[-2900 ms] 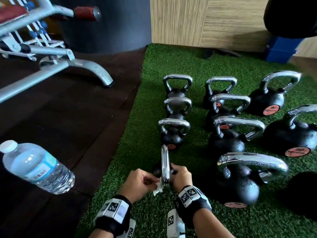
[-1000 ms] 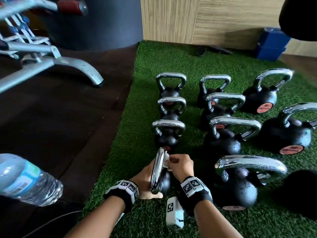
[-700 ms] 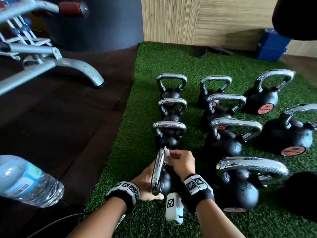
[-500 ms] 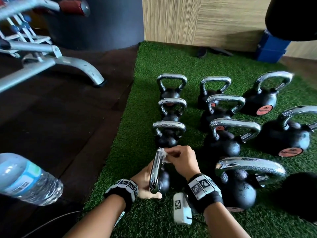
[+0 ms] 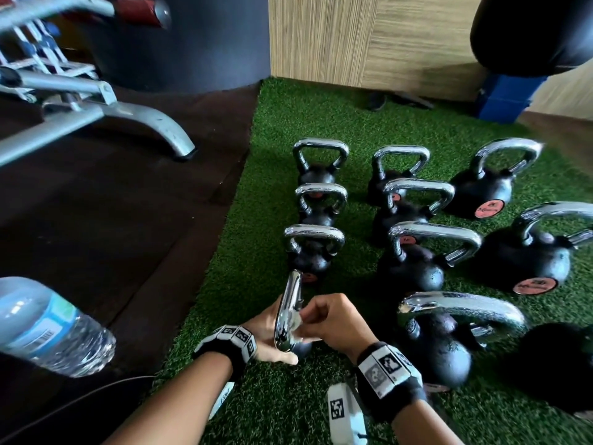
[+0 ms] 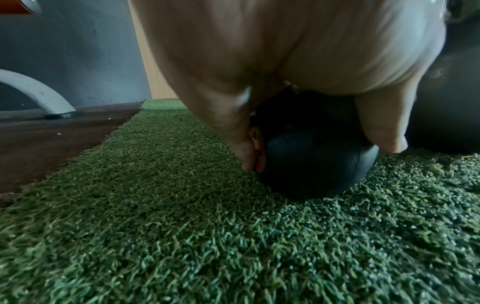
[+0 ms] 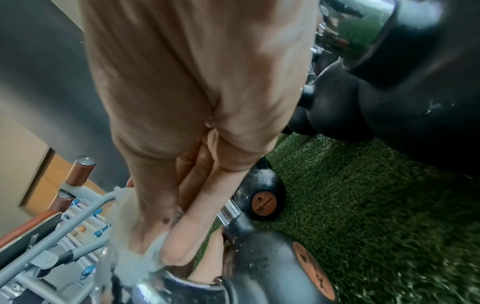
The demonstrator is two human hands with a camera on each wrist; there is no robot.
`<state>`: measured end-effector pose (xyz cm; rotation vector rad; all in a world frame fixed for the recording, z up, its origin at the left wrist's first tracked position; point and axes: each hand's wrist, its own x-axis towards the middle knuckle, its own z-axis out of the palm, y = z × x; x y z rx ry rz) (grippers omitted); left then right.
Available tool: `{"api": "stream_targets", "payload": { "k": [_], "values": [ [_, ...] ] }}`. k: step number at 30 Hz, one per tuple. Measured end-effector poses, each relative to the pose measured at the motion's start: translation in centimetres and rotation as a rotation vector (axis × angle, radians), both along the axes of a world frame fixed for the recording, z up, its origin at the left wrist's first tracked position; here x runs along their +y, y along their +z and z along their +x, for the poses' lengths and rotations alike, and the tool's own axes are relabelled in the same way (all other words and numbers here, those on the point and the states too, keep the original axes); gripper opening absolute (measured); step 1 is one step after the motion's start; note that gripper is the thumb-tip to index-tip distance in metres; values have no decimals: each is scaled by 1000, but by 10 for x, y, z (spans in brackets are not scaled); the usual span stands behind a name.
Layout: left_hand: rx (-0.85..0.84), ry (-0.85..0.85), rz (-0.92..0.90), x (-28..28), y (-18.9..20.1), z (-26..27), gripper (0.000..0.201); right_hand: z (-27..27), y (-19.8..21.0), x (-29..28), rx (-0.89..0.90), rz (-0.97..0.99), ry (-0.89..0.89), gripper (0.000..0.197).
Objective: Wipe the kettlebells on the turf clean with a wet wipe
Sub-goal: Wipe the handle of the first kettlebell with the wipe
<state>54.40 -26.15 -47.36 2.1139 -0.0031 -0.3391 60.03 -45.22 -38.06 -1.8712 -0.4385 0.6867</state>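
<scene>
- Head view: the left hand (image 5: 268,329) cupped the black ball of a small kettlebell (image 5: 288,313) at the near left of the turf (image 5: 256,220), thumb lying along the bottom; the bell was tilted so its chrome handle stood edge-on to the camera.
- The right hand (image 5: 333,319) had its fingers curled, pinching a white wipe (image 5: 296,321) against the handle's lower part.
- Nine other kettlebells (image 5: 414,261) stood upright beyond and to the right in three rows; their round orange labels carried writing too small to read.
- A water bottle (image 5: 48,329) lay near left on the dark floor (image 5: 112,220); its label showed only a barcode. A grey metal frame (image 5: 96,114) stood far left, a blue box (image 5: 503,97) far right by the wood wall.
- Both wristbands bore black-and-white square marker codes.
- Left wrist view: the hand (image 6: 285,51) wrapped the ball (image 6: 311,160) from above, thumb and a finger down either side, the ball resting on the turf (image 6: 182,226).
- Right wrist view: the fingers (image 7: 187,226) pressed the wipe (image 7: 135,242) to the chrome handle; the orange label (image 7: 314,271) on the ball was blurred, its writing unreadable.
</scene>
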Motion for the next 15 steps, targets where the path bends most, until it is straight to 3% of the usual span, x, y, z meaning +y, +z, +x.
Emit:
{"api": "stream_targets", "payload": {
  "k": [5, 10, 15],
  "values": [
    [49, -29, 78, 2, 0, 1, 62, -2, 0, -3, -58, -106, 44, 23],
    [56, -74, 48, -6, 2, 8, 88, -13, -4, -1, -153, -269, 87, 22],
    [4, -59, 81, -4, 3, 4, 86, -19, -12, 2, -222, -294, 54, 24]
  ]
}}
